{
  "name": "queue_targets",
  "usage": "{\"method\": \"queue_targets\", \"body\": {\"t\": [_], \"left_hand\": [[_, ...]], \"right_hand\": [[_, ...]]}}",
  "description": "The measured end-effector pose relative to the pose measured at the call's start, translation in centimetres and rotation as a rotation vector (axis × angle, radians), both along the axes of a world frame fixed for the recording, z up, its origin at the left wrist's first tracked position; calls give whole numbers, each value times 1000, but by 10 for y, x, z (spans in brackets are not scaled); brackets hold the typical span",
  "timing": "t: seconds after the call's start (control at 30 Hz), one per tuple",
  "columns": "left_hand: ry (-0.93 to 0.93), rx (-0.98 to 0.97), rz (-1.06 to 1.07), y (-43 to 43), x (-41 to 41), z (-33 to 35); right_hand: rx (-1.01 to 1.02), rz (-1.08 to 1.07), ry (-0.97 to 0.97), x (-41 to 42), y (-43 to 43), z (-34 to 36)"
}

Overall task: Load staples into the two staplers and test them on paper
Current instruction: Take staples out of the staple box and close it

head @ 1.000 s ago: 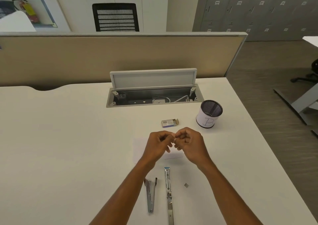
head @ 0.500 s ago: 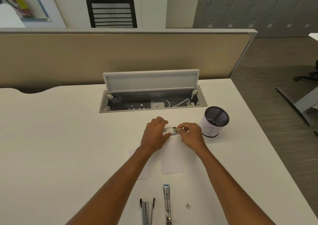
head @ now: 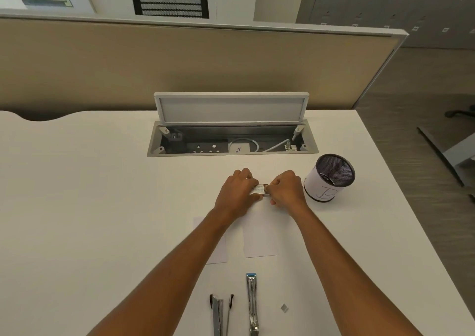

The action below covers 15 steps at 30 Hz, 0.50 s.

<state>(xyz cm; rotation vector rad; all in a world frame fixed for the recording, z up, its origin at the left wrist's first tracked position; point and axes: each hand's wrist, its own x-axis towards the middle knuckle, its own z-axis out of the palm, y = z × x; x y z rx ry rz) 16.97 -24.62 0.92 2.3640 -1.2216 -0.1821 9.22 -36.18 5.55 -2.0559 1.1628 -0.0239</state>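
Hiding most of a small box (head: 260, 189) between them, the two hands meet far out on the white table (head: 90, 207). Only a thin strip of the box shows. Its print is too tiny to read, and I cannot tell if the box is open or closed, or if it sits on the table or is lifted a bit.

The left hand (head: 237, 191) has its fingers curled round the left end of the box. The right hand (head: 285, 190) pinches the right end with bent fingers. What its fingertips do there is too small to see.

The box is over the far edge of a sheet of paper (head: 261, 240). A second sheet (head: 218, 254) lies to the left, and the left arm covers most of it.

On the near side lie two staplers, both open and both cut off by the bottom of the picture: the left stapler (head: 218, 315) and the longer right stapler (head: 252, 302) with a blue tip. A small grey bit (head: 284, 308) lies just right of them — maybe staples, but it is hard to tell.

A mesh cup (head: 331, 179) stands right of the hands.
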Motion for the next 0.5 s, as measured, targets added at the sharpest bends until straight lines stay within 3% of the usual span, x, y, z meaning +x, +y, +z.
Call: {"method": "queue_targets", "body": {"t": [0.33, 0.5], "left_hand": [[30, 0, 18, 3, -3, 3], [36, 0, 13, 3, -3, 5]], "right_hand": [[-179, 118, -29, -8, 5, -9], [-199, 8, -255, -25, -2, -10]]}}
